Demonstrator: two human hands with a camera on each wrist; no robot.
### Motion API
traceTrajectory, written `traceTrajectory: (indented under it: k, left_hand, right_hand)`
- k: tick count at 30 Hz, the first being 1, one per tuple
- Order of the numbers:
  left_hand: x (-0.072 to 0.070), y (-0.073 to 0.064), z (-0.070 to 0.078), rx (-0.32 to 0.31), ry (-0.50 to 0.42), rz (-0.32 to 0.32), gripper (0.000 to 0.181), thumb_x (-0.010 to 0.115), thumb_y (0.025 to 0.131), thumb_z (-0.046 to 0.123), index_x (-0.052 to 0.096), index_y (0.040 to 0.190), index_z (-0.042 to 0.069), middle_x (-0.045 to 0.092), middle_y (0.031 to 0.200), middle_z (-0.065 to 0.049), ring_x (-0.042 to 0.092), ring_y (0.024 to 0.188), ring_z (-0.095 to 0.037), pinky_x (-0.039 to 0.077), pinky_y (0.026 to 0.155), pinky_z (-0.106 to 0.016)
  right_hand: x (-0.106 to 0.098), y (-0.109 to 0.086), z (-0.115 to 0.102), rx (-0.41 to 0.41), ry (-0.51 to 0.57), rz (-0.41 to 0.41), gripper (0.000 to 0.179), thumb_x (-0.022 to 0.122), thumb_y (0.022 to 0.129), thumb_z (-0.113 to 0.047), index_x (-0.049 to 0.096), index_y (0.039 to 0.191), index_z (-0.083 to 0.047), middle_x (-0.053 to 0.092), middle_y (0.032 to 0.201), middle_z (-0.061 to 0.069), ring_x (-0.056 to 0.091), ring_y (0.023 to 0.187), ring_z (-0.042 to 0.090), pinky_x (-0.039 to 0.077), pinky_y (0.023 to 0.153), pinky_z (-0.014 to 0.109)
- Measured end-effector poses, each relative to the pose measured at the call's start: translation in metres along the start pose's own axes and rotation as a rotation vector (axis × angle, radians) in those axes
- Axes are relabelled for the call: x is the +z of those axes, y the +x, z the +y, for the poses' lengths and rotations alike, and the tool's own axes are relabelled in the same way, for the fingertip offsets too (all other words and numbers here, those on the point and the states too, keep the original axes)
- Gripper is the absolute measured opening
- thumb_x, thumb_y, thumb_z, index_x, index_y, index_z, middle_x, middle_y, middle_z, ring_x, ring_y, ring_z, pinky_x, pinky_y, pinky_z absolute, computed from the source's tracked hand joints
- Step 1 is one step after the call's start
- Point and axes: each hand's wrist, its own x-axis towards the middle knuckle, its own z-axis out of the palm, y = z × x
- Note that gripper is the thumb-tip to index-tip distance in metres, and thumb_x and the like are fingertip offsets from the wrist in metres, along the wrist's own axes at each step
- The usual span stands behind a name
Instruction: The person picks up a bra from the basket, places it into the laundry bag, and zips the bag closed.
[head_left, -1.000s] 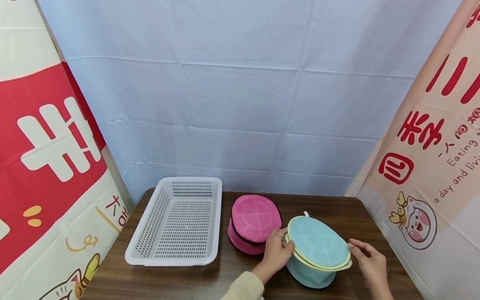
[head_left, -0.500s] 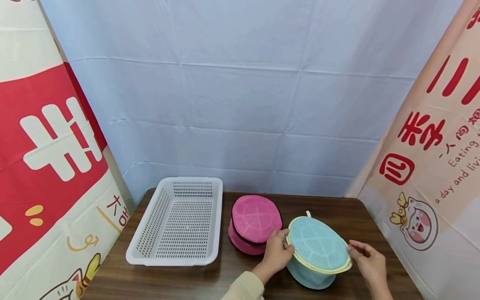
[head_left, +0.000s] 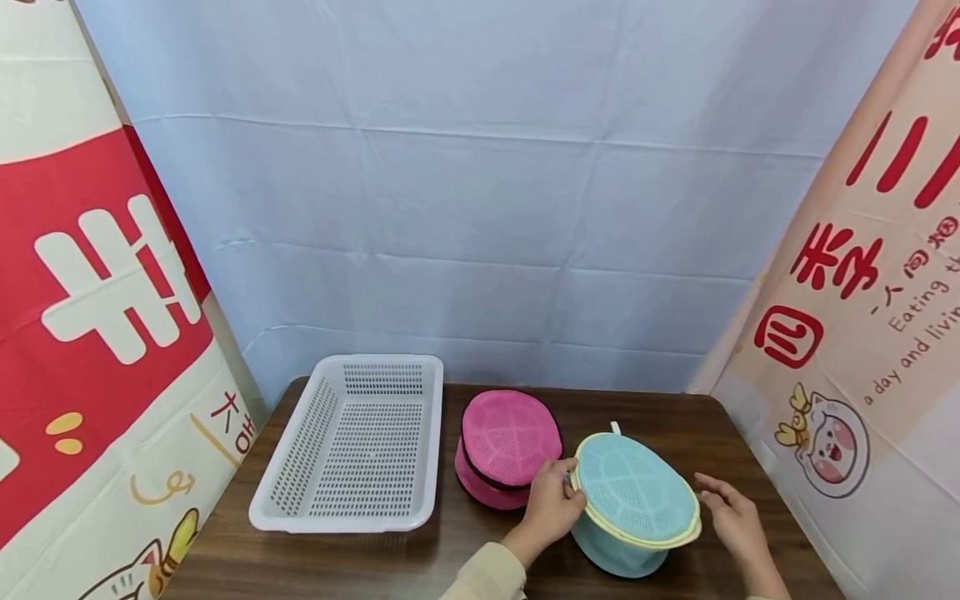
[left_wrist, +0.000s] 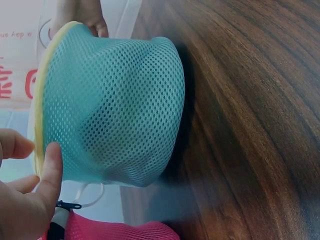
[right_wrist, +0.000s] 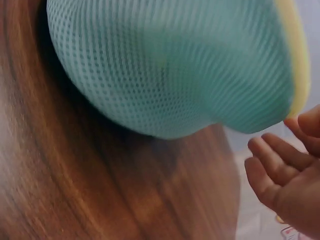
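A round light-blue mesh laundry bag (head_left: 637,492) with a yellow rim stands upright on the table (head_left: 315,562), its lid lying over the top. At its left side my left hand (head_left: 551,504) pinches the yellow rim between thumb and fingers, which the left wrist view confirms on the bag (left_wrist: 115,110). My right hand (head_left: 738,525) is beside the opposite edge, fingers loosely bent and apart. In the right wrist view, the fingertips of the right hand (right_wrist: 285,175) are at the end of the rim; whether one touches it I cannot tell.
Left of the blue bag, close to my left hand, stands a pink mesh bag (head_left: 512,437) with dark trim. A white plastic basket (head_left: 438,450) sits farther left. Behind the table hangs a pale blue cloth (head_left: 480,208), with printed cloths on both sides.
My right hand has drawn slightly away from the blue bag's right edge, its fingers spreading. My left hand keeps its grip on the rim, and the bag has hardly moved.
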Motion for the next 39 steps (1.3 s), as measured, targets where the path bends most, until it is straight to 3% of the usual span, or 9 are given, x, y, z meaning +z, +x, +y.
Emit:
traceTrajectory:
  k: [6, 10, 14, 17, 21, 30, 36, 39]
  left_hand:
    - [0.000, 0.000, 0.000, -0.018, 0.007, -0.022, 0.042, 0.063, 0.074, -0.003, 0.059, 0.116, -0.005, 0.046, 0.083, 0.004, 0.041, 0.064, 0.000, 0.040, 0.058, -0.015]
    - [0.000, 0.000, 0.000, -0.029, 0.003, -0.027, 0.042, 0.063, 0.075, -0.003, 0.059, 0.116, -0.004, 0.046, 0.084, 0.004, 0.041, 0.065, 0.000, 0.040, 0.058, -0.015]
    - [0.000, 0.000, -0.001, -0.024, 0.009, -0.025, 0.042, 0.062, 0.074, -0.003, 0.059, 0.116, -0.005, 0.047, 0.085, 0.003, 0.040, 0.066, -0.001, 0.039, 0.058, -0.016]
    - [0.000, 0.000, -0.002, -0.020, 0.017, -0.026, 0.043, 0.061, 0.073, -0.004, 0.060, 0.116, -0.004, 0.048, 0.086, 0.003, 0.040, 0.065, -0.001, 0.039, 0.058, -0.016]
    - [0.000, 0.000, -0.002, -0.014, 0.030, -0.023, 0.043, 0.060, 0.072, -0.004, 0.060, 0.116, -0.004, 0.049, 0.088, 0.002, 0.039, 0.065, -0.002, 0.038, 0.059, -0.016]
    - [0.000, 0.000, -0.003, 0.000, 0.021, -0.019, 0.043, 0.058, 0.072, -0.006, 0.061, 0.114, -0.005, 0.052, 0.092, -0.003, 0.039, 0.063, -0.002, 0.038, 0.057, -0.015]
    - [0.000, 0.000, -0.005, 0.019, 0.026, -0.020, 0.044, 0.058, 0.071, -0.008, 0.061, 0.114, -0.006, 0.054, 0.095, -0.008, 0.040, 0.064, -0.002, 0.038, 0.058, -0.016]
    - [-0.001, 0.000, -0.006, 0.012, 0.035, -0.022, 0.044, 0.058, 0.071, -0.008, 0.061, 0.114, -0.005, 0.054, 0.096, -0.007, 0.040, 0.066, -0.003, 0.039, 0.059, -0.017]
  right_hand:
    - [0.001, 0.016, 0.006, -0.023, 0.026, -0.097, 0.048, 0.032, 0.098, -0.015, 0.031, 0.140, 0.008, 0.028, 0.140, 0.031, 0.025, 0.128, 0.043, 0.023, 0.098, 0.058]
    - [0.003, 0.026, 0.012, -0.056, 0.079, -0.117, 0.047, 0.037, 0.095, -0.010, 0.033, 0.139, 0.007, 0.037, 0.137, 0.029, 0.031, 0.125, 0.040, 0.031, 0.095, 0.053]
    - [0.004, 0.029, 0.018, -0.070, 0.170, -0.155, 0.049, 0.044, 0.095, -0.011, 0.034, 0.139, 0.006, 0.053, 0.127, 0.013, 0.047, 0.113, 0.015, 0.041, 0.086, 0.032]
    - [0.002, 0.027, 0.020, -0.057, 0.254, -0.180, 0.048, 0.047, 0.095, -0.011, 0.035, 0.138, 0.007, 0.059, 0.114, -0.004, 0.050, 0.099, -0.002, 0.043, 0.081, 0.022]
    - [0.001, 0.025, 0.020, -0.026, 0.298, -0.172, 0.044, 0.051, 0.093, -0.009, 0.043, 0.132, 0.010, 0.060, 0.100, -0.015, 0.054, 0.090, -0.005, 0.046, 0.077, 0.022]
    - [-0.002, 0.027, 0.021, 0.028, 0.128, -0.162, 0.040, 0.059, 0.090, -0.019, 0.058, 0.122, 0.004, 0.062, 0.113, 0.010, 0.053, 0.089, 0.001, 0.044, 0.082, 0.038]
    - [0.000, 0.030, 0.023, 0.018, 0.059, -0.164, 0.055, 0.062, 0.089, -0.034, 0.053, 0.127, 0.004, 0.056, 0.122, 0.017, 0.051, 0.094, 0.006, 0.042, 0.083, 0.043]
    - [0.002, 0.030, 0.024, 0.005, 0.064, -0.171, 0.055, 0.061, 0.090, -0.031, 0.049, 0.131, 0.004, 0.053, 0.126, 0.019, 0.050, 0.094, 0.003, 0.043, 0.083, 0.041]
